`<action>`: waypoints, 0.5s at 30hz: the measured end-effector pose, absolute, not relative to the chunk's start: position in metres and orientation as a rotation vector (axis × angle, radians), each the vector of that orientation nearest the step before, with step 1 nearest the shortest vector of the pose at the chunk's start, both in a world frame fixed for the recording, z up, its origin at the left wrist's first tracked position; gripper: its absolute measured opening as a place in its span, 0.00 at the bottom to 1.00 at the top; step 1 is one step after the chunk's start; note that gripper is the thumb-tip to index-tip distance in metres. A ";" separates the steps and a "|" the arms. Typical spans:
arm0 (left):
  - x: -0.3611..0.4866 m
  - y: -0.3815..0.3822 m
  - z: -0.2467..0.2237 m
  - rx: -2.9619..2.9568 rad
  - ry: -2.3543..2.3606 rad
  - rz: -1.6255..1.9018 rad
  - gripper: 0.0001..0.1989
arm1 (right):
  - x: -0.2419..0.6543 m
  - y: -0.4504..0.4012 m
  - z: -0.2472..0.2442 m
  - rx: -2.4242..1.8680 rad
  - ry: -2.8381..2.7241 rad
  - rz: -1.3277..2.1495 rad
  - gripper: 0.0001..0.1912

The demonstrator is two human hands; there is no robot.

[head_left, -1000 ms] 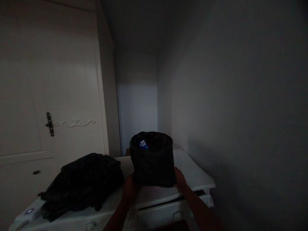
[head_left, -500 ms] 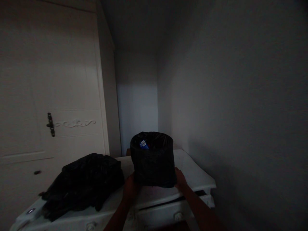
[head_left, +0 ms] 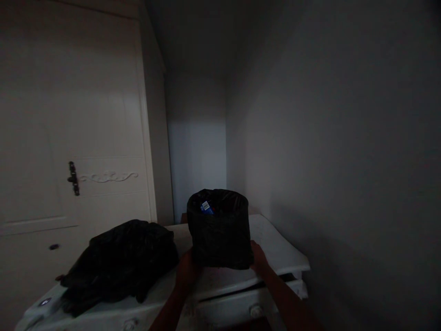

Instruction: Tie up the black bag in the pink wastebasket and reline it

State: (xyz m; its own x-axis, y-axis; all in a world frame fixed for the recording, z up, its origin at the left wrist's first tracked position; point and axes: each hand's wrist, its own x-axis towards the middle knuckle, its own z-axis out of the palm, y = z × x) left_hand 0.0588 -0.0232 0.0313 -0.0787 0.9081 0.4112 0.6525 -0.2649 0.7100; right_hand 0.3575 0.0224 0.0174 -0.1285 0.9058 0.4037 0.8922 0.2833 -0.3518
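A round bin lined with a black bag (head_left: 220, 241) is upright between my two hands, above the white dresser. Inside its mouth lies a small blue packet (head_left: 207, 208) with a white barcode label. My left hand (head_left: 188, 271) grips the lower left side of the bin. On the lower right side, my right hand (head_left: 258, 257) holds it too; the fingertips of both hands are hidden behind the bin. Left of my left hand, a crumpled black plastic bag (head_left: 124, 262) lies on the dresser top. Whether the bin's base touches the dresser, I cannot tell.
The white dresser (head_left: 275, 243) has a raised, uneven top edge and round drawer knobs (head_left: 255, 311). At the left stands a white wardrobe (head_left: 103, 115) with a dark metal handle (head_left: 73, 178). A grey wall (head_left: 330, 151) closes off the right side. The room is dim.
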 end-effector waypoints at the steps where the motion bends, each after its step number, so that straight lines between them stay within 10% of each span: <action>1: 0.059 -0.023 0.032 1.904 1.699 1.259 0.14 | 0.357 0.023 0.018 -1.608 -2.018 0.040 0.16; 15: 0.058 -0.022 0.030 1.898 1.660 1.277 0.15 | 0.357 0.024 0.017 -1.634 -2.010 0.081 0.16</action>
State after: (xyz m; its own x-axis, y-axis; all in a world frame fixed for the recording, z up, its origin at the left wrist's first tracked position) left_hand 0.0577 -0.0224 0.0304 -0.0713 0.9094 0.4097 0.6293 -0.2777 0.7259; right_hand 0.3569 0.0240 0.0166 -0.1160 0.9223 0.3688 0.8896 0.2615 -0.3743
